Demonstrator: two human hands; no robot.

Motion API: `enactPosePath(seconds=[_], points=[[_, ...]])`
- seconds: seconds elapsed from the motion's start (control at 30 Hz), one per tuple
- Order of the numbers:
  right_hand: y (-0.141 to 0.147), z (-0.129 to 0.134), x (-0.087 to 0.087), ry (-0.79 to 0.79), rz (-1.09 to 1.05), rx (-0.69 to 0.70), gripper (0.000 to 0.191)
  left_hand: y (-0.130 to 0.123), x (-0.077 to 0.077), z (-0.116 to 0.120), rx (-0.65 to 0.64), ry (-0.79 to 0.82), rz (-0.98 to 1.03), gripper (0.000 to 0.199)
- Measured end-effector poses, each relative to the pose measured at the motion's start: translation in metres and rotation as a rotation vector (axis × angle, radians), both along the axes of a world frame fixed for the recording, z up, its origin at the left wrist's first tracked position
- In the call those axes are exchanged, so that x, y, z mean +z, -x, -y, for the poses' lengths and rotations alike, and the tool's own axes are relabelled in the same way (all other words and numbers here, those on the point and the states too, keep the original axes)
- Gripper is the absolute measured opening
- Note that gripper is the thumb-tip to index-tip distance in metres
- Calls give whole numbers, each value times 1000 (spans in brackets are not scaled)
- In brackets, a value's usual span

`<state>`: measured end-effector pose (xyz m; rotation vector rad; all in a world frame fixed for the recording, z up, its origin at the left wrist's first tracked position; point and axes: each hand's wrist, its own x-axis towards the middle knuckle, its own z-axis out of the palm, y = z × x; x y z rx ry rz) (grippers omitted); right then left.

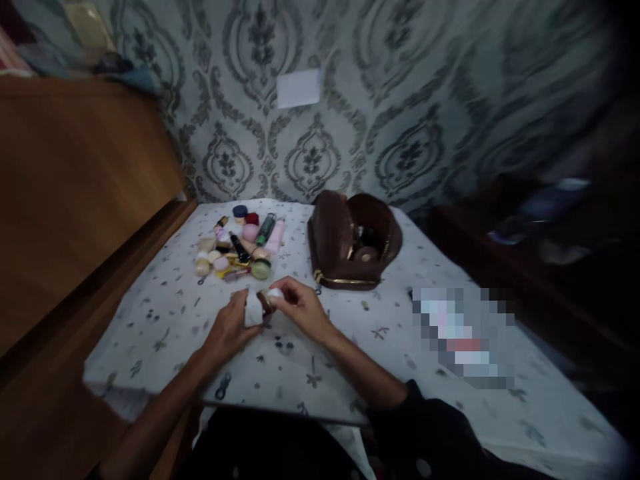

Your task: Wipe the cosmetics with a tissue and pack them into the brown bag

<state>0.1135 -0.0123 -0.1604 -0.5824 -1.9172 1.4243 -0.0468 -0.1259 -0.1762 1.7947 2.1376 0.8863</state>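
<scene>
My left hand is closed around a white item, like a cloth or wipe, near the middle of the table. Beside it, a small brown object shows between my two hands; its exact kind is unclear. My right hand pinches a small white piece against the brown object's right side. Just beyond my hands lies a pile of cosmetics, with a black tube, a green-lidded jar and a pink tube. An open brown bag stands to the right of the pile, dark items inside.
The table has a white patterned cloth. A pixelated object lies on its right part. A wooden cabinet borders the left side, and a patterned wall stands behind. Dark furniture is at the right.
</scene>
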Motion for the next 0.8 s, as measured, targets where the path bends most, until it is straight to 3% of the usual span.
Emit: enactPosePath(seconds=[0.23,0.43,0.53,0.67,0.8], points=[[-45,-21,42,-160,80,-53,27,-29,38,-31,-83,2,81,31],[-82,-43,72,26,79,-75,36,-56,59,-63,-233,-42,110,37],[-98,-56,93,37,103,-72,38,-62,65,-79,-244,-96,115,33],[-120,-79,129,-90,174,-51,37,-59,58,-90,-309,-233,48,26],[-138,-106,164,-328,221,-81,34,-49,17,-85,-397,-261,-3,35]])
